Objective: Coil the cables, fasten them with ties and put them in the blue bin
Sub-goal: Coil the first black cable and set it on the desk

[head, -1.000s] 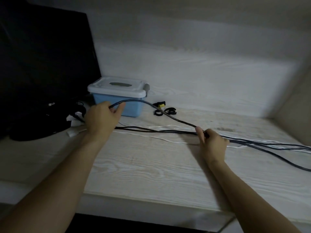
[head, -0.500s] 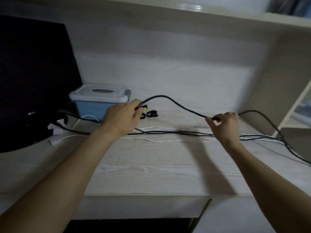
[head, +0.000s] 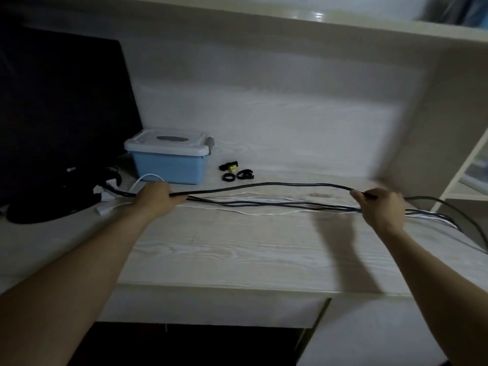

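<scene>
blue bin (head: 171,167) lidded | hands hold black cable (head: 264,185)

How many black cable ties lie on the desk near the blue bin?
3: one with a yellow tag nearest the blue bin, two rolled rings just in front. Others may be hidden.

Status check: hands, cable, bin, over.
Left hand and right hand both grip one black cable, stretched between them, not yet coiled. Blue bin lid on. Ties untouched beside bin. Other cables loose underneath.
</scene>
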`<action>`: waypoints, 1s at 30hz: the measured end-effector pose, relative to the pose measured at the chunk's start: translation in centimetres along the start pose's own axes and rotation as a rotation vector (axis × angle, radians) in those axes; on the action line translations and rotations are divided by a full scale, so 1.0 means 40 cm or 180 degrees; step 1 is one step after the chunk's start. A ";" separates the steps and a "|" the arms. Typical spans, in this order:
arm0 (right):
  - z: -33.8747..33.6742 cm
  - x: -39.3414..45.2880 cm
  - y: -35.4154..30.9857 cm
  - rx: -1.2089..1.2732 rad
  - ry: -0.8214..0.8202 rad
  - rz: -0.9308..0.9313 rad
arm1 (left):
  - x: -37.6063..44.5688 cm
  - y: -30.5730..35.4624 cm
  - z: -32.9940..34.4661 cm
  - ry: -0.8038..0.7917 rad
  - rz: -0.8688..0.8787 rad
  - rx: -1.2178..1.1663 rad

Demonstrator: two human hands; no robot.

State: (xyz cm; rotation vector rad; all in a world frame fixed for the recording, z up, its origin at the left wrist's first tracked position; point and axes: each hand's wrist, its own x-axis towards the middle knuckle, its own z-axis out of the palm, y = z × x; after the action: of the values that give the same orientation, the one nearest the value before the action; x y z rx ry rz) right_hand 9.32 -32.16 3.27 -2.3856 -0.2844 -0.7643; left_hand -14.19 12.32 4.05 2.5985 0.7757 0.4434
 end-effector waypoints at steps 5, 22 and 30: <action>0.053 -0.030 -0.016 -0.0099 -0.0256 0.0150 | 0.019 -0.057 -0.002 0.0258 -0.0270 -0.0110; 0.142 -0.113 -0.004 -0.0171 -0.0726 0.0169 | 0.023 0.070 0.001 0.0440 -0.0554 -0.2743; -0.023 -0.115 0.095 -0.1508 -0.1071 0.0304 | -0.074 0.170 0.061 -0.0414 0.0055 -0.2313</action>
State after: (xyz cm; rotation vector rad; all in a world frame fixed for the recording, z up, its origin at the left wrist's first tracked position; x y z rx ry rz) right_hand 6.59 -35.82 -0.66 -2.9548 -0.1307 -0.4121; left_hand -12.49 4.72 4.44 1.9300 0.4342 0.4508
